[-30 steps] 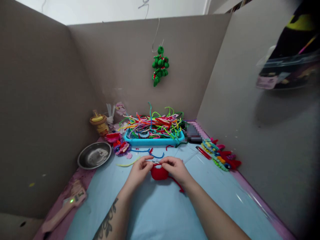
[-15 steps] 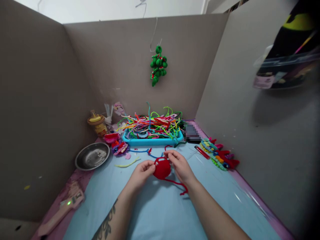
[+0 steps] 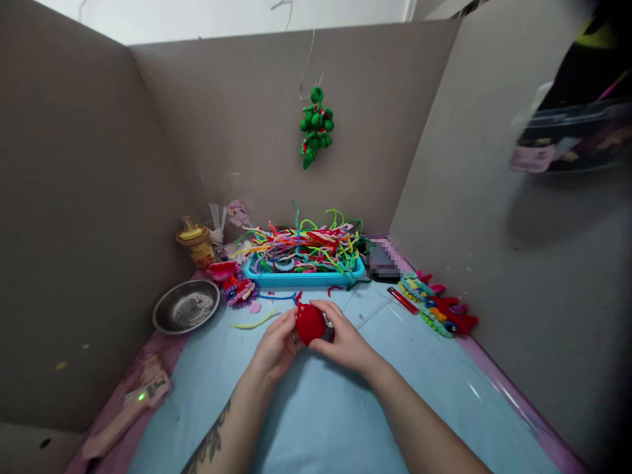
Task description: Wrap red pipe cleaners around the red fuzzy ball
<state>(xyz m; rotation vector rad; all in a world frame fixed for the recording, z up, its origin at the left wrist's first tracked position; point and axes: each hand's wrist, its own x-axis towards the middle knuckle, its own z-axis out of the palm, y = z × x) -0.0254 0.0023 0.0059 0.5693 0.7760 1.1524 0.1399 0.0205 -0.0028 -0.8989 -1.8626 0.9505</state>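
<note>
Left hand (image 3: 282,342) and right hand (image 3: 342,337) curl around a red piece (image 3: 311,324).

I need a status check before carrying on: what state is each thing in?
Red piece: held
Left hand: grip on its left side
Right hand: grip on its right side
Blue tray: heaped with strips
Metal bowl: upright, white bits inside
Pink tool: lying, green light lit
Green ornament: hanging
Brown cup: upright
Yellow strip: lying loose
</note>
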